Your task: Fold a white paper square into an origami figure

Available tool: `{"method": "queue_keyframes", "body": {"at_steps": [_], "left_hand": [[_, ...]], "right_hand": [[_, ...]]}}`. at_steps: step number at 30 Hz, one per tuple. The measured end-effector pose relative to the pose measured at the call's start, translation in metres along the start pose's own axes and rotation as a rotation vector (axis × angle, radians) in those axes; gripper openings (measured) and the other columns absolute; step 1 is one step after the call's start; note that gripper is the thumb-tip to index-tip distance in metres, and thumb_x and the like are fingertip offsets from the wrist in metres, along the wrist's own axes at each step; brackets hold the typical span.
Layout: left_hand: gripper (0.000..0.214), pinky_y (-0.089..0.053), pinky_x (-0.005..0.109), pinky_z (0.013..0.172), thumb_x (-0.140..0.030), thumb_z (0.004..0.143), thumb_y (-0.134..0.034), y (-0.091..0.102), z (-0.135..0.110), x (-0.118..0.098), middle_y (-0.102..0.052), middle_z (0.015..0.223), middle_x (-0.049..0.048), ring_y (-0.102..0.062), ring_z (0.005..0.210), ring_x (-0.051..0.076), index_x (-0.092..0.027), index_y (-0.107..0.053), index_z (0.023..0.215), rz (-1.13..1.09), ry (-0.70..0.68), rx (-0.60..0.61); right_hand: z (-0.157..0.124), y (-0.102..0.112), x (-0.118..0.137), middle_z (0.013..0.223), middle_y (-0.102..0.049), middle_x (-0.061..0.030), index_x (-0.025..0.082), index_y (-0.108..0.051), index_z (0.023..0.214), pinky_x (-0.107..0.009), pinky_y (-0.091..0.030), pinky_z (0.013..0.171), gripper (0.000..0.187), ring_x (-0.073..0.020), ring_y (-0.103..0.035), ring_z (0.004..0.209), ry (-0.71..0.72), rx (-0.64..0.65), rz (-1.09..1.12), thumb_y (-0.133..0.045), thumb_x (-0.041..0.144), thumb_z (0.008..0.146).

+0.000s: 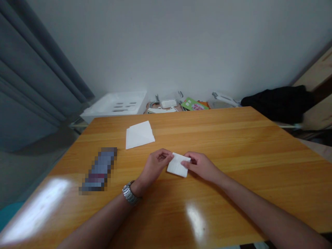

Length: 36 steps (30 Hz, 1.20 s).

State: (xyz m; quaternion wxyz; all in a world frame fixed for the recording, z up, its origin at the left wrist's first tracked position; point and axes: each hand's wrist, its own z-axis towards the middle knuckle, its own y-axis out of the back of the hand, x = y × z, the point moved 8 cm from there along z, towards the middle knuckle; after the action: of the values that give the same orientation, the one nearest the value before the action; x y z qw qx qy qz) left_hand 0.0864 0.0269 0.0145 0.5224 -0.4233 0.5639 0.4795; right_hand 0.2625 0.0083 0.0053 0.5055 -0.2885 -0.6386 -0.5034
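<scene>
A small white folded square of paper point(177, 166), perhaps a tissue or napkin, is held just over the wooden table point(241, 145). My left hand point(157, 162) pinches its upper left corner between thumb and fingers. On the right edge, my right hand point(199, 165) grips it with the thumb on top and the fingers behind, partly hidden. Farther back on the left lie white paper sheets point(140, 135), stacked slightly askew. A metal watch point(130, 193) is on my left wrist.
A pixelated, phone-like dark object point(100, 169) lies on the table's left side. Beyond the far edge are a white foam tray point(121, 103), a green booklet point(194, 104) and a black cloth point(280, 102). A grey curtain point(33, 62) hangs at left.
</scene>
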Motion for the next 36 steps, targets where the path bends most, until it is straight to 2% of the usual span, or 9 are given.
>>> {"method": "queue_keyframes", "body": {"at_steps": [5,8,15,20,26,28,30,33,36], "left_hand": [[0.029,-0.046,0.023,0.067,-0.042,0.082,-0.075,0.004,0.002,-0.002,-0.067,0.079,0.0026,-0.060,0.072,0.014,-0.014,-0.068,0.084,0.004,-0.042,-0.003],[0.030,-0.046,0.023,0.067,-0.043,0.083,-0.074,0.004,0.001,-0.002,-0.067,0.078,0.0022,-0.059,0.072,0.014,-0.014,-0.067,0.085,0.024,-0.058,0.009],[0.033,-0.045,0.023,0.063,-0.047,0.087,-0.068,0.001,-0.002,-0.006,-0.066,0.077,0.0024,-0.058,0.070,0.014,-0.015,-0.068,0.086,0.107,-0.069,0.016],[0.029,-0.043,0.021,0.060,-0.043,0.090,-0.065,0.003,-0.002,-0.012,-0.063,0.073,0.0002,-0.055,0.066,0.012,-0.015,-0.064,0.080,0.220,-0.132,-0.010],[0.026,-0.050,0.025,0.067,-0.039,0.097,-0.056,0.001,-0.001,-0.008,-0.070,0.082,0.0030,-0.063,0.072,0.015,-0.016,-0.067,0.094,0.362,-0.155,0.045],[0.024,-0.054,0.028,0.076,-0.037,0.098,-0.055,0.002,-0.003,-0.015,-0.072,0.093,0.0054,-0.067,0.082,0.017,-0.017,-0.068,0.102,0.452,-0.230,0.036],[0.023,-0.054,0.032,0.086,-0.033,0.100,-0.053,0.000,-0.008,-0.026,-0.071,0.103,0.0080,-0.067,0.094,0.019,-0.018,-0.068,0.107,0.589,-0.363,0.058],[0.026,-0.052,0.037,0.097,-0.027,0.102,-0.048,-0.016,-0.020,-0.038,-0.068,0.120,0.0108,-0.063,0.110,0.022,-0.021,-0.069,0.115,0.788,-0.583,0.240],[0.028,-0.050,0.043,0.102,-0.026,0.102,-0.048,-0.027,-0.030,-0.036,-0.065,0.131,0.0103,-0.062,0.118,0.025,-0.022,-0.068,0.122,0.935,-0.690,0.418]], "right_hand": [[0.002,0.001,-0.003,0.084,-0.069,-0.0033,0.016,-0.066,0.092,-0.027,-0.046,0.068,0.028,-0.0178,-0.062,0.076,-0.009,-0.032,0.104,-0.064,0.044,0.091],[0.004,0.003,-0.006,0.077,-0.067,-0.0023,0.016,-0.066,0.088,-0.026,-0.044,0.063,0.032,-0.0171,-0.060,0.070,-0.026,-0.037,0.069,-0.063,0.048,0.092],[0.003,0.003,-0.006,0.078,-0.068,-0.0025,0.018,-0.066,0.087,-0.027,-0.045,0.066,0.031,-0.0185,-0.062,0.073,-0.003,-0.020,-0.005,-0.063,0.048,0.092],[0.003,0.002,-0.006,0.079,-0.067,-0.0026,0.017,-0.066,0.089,-0.027,-0.044,0.065,0.030,-0.0178,-0.061,0.073,-0.012,-0.026,0.028,-0.062,0.046,0.093],[0.004,0.008,-0.003,0.074,-0.062,-0.0002,0.018,-0.066,0.086,-0.026,-0.040,0.062,0.029,-0.0163,-0.055,0.068,0.032,-0.080,-0.112,-0.058,0.045,0.094],[0.006,0.013,-0.002,0.075,-0.064,-0.0011,0.018,-0.066,0.085,-0.027,-0.040,0.063,0.029,-0.0170,-0.056,0.069,0.042,-0.117,-0.174,-0.058,0.044,0.095],[0.007,0.020,-0.002,0.078,-0.066,-0.0022,0.019,-0.068,0.087,-0.028,-0.041,0.065,0.028,-0.0180,-0.058,0.071,0.041,-0.145,-0.224,-0.058,0.043,0.095],[0.010,0.028,-0.004,0.079,-0.069,-0.0030,0.019,-0.069,0.090,-0.029,-0.041,0.066,0.027,-0.0191,-0.059,0.072,0.042,-0.177,-0.293,-0.057,0.043,0.095],[0.013,0.032,-0.005,0.083,-0.070,-0.0040,0.019,-0.070,0.090,-0.030,-0.042,0.069,0.026,-0.0200,-0.061,0.076,0.074,-0.194,-0.361,-0.057,0.040,0.096]]}}
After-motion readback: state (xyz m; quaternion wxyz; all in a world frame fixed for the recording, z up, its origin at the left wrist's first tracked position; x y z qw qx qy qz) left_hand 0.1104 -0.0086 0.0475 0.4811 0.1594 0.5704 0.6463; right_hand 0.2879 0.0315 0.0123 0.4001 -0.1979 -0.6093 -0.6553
